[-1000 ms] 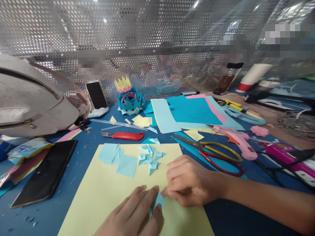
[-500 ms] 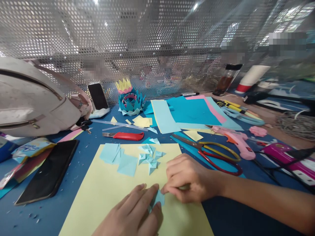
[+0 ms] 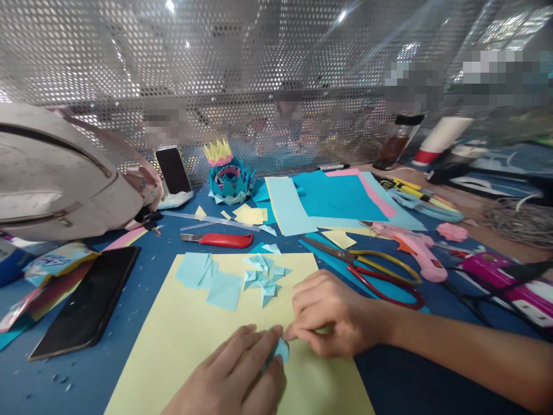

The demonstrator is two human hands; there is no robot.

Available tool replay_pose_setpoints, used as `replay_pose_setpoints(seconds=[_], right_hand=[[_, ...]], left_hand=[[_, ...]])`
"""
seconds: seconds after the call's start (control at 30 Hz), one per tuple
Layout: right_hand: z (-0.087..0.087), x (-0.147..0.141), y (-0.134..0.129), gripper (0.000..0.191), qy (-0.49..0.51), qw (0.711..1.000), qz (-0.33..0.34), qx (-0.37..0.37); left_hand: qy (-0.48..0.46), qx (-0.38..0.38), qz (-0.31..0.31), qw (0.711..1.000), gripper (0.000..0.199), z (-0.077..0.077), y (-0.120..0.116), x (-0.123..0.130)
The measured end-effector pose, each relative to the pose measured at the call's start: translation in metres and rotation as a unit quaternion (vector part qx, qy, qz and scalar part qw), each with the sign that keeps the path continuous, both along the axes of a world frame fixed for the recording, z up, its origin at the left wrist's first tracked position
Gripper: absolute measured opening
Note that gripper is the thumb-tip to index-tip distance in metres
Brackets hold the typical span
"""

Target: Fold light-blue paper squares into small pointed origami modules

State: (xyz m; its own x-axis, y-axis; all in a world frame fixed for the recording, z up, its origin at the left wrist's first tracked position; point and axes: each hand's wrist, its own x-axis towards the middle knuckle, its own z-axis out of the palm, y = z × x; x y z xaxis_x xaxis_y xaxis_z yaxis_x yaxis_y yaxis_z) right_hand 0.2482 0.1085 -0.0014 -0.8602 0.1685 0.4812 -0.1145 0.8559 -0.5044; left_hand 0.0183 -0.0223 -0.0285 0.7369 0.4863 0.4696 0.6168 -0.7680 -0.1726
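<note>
A small piece of light blue paper (image 3: 282, 349) lies on the yellow sheet (image 3: 168, 357), partly covered by fingers. My left hand (image 3: 237, 369) holds it down, forefinger along its upper edge and thumb below. From the right, my right hand (image 3: 332, 317) is closed, its fingertips pinching at the paper's upper corner. The visible part of the paper looks bent upward. Behind the hands are several folded light blue pieces (image 3: 262, 278) in a loose pile. Beside them, flat light blue squares (image 3: 223, 291) overlap one another.
Red-and-yellow scissors (image 3: 375, 274), a pink glue gun (image 3: 412, 245) and a red box cutter (image 3: 227, 240) surround the yellow sheet. Farther back stand a blue paper lotus (image 3: 231, 181) and coloured sheets (image 3: 341, 196). At left are a black phone (image 3: 86, 302) and a pale backpack (image 3: 64, 178).
The visible edge of the small light blue paper has curled over and shows less flat surface. Both hands have stayed almost in place.
</note>
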Motion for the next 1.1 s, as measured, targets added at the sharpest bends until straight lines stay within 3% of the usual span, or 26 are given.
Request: replay_pose_setpoints(seconds=[0.87, 1.1], right_hand=[[-0.0035, -0.0004, -0.0001, 0.026, 0.000, 0.999, 0.009, 0.033], [-0.0039, 0.0004, -0.0018, 0.034, -0.029, 0.998, 0.002, 0.055]], left_hand=[[0.001, 0.004, 0.004, 1.000, 0.027, -0.0018, -0.0003, 0.0028], [-0.002, 0.003, 0.004, 1.000, 0.027, 0.0000, 0.0008, 0.0019]])
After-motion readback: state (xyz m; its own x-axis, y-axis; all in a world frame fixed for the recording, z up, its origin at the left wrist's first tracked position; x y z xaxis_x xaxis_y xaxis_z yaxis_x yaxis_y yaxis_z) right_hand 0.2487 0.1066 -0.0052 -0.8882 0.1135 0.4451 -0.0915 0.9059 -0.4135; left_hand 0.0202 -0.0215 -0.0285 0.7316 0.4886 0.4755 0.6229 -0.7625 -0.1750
